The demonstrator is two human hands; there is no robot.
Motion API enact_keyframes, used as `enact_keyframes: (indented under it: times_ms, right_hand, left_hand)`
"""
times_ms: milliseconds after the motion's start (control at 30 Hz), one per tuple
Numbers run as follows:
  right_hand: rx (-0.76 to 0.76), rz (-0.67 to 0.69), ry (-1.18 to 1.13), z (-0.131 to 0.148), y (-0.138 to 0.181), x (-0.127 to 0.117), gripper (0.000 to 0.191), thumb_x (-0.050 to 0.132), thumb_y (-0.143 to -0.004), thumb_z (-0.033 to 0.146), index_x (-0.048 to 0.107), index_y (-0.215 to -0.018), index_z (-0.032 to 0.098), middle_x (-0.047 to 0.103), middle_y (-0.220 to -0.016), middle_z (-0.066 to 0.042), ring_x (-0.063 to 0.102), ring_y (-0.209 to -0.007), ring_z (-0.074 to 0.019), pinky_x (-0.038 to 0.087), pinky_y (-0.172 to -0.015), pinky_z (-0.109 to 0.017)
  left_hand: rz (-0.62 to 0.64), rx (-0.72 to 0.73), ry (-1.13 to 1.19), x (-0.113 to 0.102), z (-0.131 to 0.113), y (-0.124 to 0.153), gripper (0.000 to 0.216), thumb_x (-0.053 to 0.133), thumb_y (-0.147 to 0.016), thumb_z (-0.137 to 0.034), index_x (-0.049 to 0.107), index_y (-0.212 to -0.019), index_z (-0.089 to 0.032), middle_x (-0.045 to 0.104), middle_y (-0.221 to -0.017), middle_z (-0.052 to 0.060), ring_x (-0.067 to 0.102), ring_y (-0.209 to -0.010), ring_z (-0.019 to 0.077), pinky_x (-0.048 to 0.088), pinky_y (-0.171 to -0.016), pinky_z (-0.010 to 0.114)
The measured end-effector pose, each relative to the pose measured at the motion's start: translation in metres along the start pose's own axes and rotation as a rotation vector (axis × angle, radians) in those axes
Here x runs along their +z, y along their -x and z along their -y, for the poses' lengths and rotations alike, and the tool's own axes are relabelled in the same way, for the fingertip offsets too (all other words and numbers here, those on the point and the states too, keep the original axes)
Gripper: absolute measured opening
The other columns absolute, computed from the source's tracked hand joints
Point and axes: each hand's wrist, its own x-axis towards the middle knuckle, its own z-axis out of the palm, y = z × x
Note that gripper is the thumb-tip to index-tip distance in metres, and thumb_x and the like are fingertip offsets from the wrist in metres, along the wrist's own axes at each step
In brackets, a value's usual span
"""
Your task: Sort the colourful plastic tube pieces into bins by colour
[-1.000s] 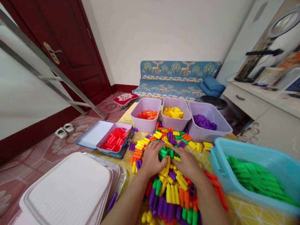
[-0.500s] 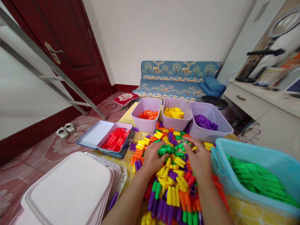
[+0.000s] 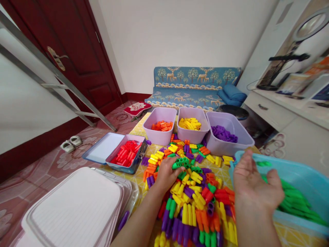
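A heap of short plastic tube pieces [image 3: 191, 197] in yellow, purple, orange, green and red covers the yellow tablecloth in front of me. My left hand [image 3: 166, 174] lies on the heap with its fingers curled round a few green pieces [image 3: 180, 162]. My right hand [image 3: 254, 187] hovers palm up over the near rim of the light blue bin [image 3: 303, 176], fingers spread and empty. A green piece [image 3: 263, 164] is in the air just beyond its fingertips, above the green pieces inside the bin.
Three lilac tubs stand at the back: orange pieces [image 3: 159, 129], yellow pieces [image 3: 192, 128], purple pieces [image 3: 226, 137]. A blue tin [image 3: 127, 153] with red pieces sits left, its lid open. A stack of white lids [image 3: 74, 209] lies near left. Behind are a blue sofa [image 3: 195, 85], ladder and door.
My right hand has left the heap, swung right to the blue bin, turned palm up and opened, letting green pieces go. My left hand stayed on the heap, closing on green pieces.
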Motion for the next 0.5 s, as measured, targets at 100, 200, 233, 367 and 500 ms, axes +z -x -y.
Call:
enact_keyframes:
  times_ms: [100,200,233,367,500]
  right_hand:
    - [0.020,0.052,0.091,-0.007,0.006,0.000,0.037,0.033,-0.091,0.043,0.062,-0.089,0.020,0.061,-0.112,-0.012,0.060,-0.107,-0.0185,0.056,-0.075,-0.033]
    - [0.029,0.151,0.327,-0.019,0.016,0.008,0.029,0.049,-0.085,0.045,0.062,-0.095,0.021,0.064,-0.105,-0.007,0.063,-0.086,-0.0158,0.053,-0.064,-0.028]
    - [0.045,0.216,0.457,-0.023,0.020,0.010,0.029,0.055,-0.082,0.044,0.063,-0.098,0.021,0.066,-0.101,-0.006,0.062,-0.079,-0.0146,0.051,-0.061,-0.026]
    - [0.121,0.692,1.045,-0.043,0.034,0.015,0.044,0.070,-0.069,0.034,0.064,-0.111,0.020,0.068,-0.106,-0.007,0.062,-0.075,-0.0155,0.050,-0.066,-0.028]
    - [0.014,0.914,1.397,-0.053,0.037,0.010,0.044,0.063,-0.072,0.029,0.063,-0.115,0.020,0.066,-0.113,-0.008,0.064,-0.073,-0.0162,0.052,-0.071,-0.033]
  left_hand:
    - [0.033,0.044,0.008,-0.002,-0.002,0.000,0.036,0.061,-0.084,-0.039,0.063,-0.115,-0.021,0.069,-0.106,0.009,0.060,-0.101,0.0245,0.043,-0.089,0.038]
    - [0.053,0.093,0.012,-0.004,-0.006,-0.001,0.029,0.060,-0.085,-0.040,0.067,-0.106,-0.021,0.070,-0.095,0.007,0.061,-0.093,0.0230,0.043,-0.085,0.037]
    - [0.055,0.101,0.017,-0.005,-0.007,-0.001,0.026,0.060,-0.085,-0.040,0.068,-0.100,-0.021,0.070,-0.091,0.007,0.062,-0.090,0.0225,0.043,-0.084,0.036]
    - [0.062,0.123,0.043,-0.005,-0.009,-0.002,0.023,0.058,-0.086,-0.040,0.070,-0.087,-0.021,0.070,-0.083,0.006,0.062,-0.085,0.0211,0.044,-0.083,0.036]
    - [0.037,0.093,0.037,-0.003,-0.009,0.000,0.019,0.061,-0.084,-0.035,0.069,-0.096,-0.023,0.071,-0.092,0.006,0.062,-0.090,0.0219,0.045,-0.086,0.038]
